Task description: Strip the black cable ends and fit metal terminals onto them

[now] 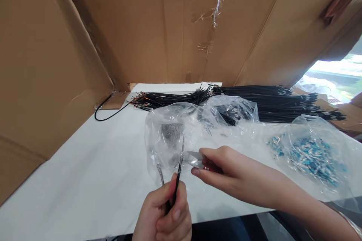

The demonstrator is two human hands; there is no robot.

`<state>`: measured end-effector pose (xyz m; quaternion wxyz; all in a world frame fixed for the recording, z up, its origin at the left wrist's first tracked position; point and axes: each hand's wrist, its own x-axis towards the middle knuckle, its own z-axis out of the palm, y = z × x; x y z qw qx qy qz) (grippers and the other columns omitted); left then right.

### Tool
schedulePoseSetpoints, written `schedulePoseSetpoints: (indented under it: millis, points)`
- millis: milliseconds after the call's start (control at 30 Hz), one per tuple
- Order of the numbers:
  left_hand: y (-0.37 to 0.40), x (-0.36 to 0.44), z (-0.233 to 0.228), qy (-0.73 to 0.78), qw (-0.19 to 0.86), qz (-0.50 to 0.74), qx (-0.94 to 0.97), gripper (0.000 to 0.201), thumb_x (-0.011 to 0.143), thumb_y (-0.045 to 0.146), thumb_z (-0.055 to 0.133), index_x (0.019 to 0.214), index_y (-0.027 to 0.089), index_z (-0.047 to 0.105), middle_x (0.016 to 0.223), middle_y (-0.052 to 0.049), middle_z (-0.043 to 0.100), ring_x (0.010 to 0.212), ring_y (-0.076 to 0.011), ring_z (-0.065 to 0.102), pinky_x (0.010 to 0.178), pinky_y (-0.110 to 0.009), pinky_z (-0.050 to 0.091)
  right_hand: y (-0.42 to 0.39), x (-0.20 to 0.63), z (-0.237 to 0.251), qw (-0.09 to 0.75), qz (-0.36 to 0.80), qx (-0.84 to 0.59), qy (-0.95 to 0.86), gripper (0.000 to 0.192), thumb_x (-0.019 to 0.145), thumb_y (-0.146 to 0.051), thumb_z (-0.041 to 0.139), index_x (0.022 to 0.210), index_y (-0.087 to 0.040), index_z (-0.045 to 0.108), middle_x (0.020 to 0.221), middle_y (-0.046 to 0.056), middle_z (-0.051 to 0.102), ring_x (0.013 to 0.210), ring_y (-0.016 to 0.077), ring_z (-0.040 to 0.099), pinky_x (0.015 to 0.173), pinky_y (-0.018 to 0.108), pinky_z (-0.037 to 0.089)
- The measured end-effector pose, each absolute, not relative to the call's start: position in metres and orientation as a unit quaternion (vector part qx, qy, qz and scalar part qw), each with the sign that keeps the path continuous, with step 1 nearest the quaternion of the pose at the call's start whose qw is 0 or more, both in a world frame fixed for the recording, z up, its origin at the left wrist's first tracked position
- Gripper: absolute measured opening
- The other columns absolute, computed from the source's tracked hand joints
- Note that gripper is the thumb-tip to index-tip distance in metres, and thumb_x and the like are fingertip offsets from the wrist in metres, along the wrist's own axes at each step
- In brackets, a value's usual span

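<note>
Left hand: grip closed around two black cable ends over near middle of bench; right hand: grip closed on red-handled snips, blades parted, just right of one end's bared metal braid.

Creased brown cardboard panel stands behind the white-covered counter, clear tape running down it; second cardboard sheet walls the left side. Clear plastic bag of small blue and silvery pieces lies at the counter's right. Reddish-brown strip shows upper right, bright area past the panel's right edge, details too washed out to tell.
</note>
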<state>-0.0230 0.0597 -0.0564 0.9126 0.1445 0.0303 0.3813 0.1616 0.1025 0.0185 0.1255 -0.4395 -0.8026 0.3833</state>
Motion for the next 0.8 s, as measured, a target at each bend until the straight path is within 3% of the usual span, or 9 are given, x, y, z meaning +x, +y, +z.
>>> schedulePoseSetpoints:
  millis: [400, 633, 800]
  points:
    - [0.054, -0.017, -0.046, 0.034, 0.921, 0.374, 0.101, 0.051, 0.091, 0.028, 0.058, 0.050, 0.019, 0.029, 0.034, 0.013, 0.017, 0.025, 0.0024, 0.004, 0.025, -0.009, 0.013, 0.098, 0.164, 0.019, 0.120, 0.369, -0.446, -0.806, 0.038, 0.096, -0.048, 0.046, 0.071, -0.020, 0.044, 0.059, -0.007, 0.047, 0.054, 0.0083, 0.036, 0.048, 0.023, 0.028]
    - [0.050, -0.017, -0.045, 0.046, 0.918, 0.381, 0.098, 0.035, 0.090, 0.028, 0.061, 0.059, 0.010, 0.059, 0.034, 0.013, 0.020, 0.027, 0.0012, 0.005, 0.027, -0.009, 0.019, 0.094, 0.164, 0.020, 0.131, 0.363, -0.461, -0.799, 0.039, 0.096, -0.049, 0.046, 0.071, -0.020, 0.045, 0.059, -0.007, 0.046, 0.054, 0.0082, 0.035, 0.047, 0.023, 0.028]
    - [0.047, -0.016, -0.043, 0.110, 0.903, 0.396, 0.125, 0.035, 0.088, 0.032, 0.064, 0.062, 0.009, 0.066, 0.036, 0.012, 0.022, 0.028, 0.0007, 0.008, 0.028, -0.010, 0.024, 0.097, 0.165, 0.021, 0.111, 0.377, -0.455, -0.799, 0.042, 0.096, -0.051, 0.043, 0.069, -0.019, 0.044, 0.057, -0.007, 0.041, 0.053, 0.0081, 0.033, 0.047, 0.024, 0.027]
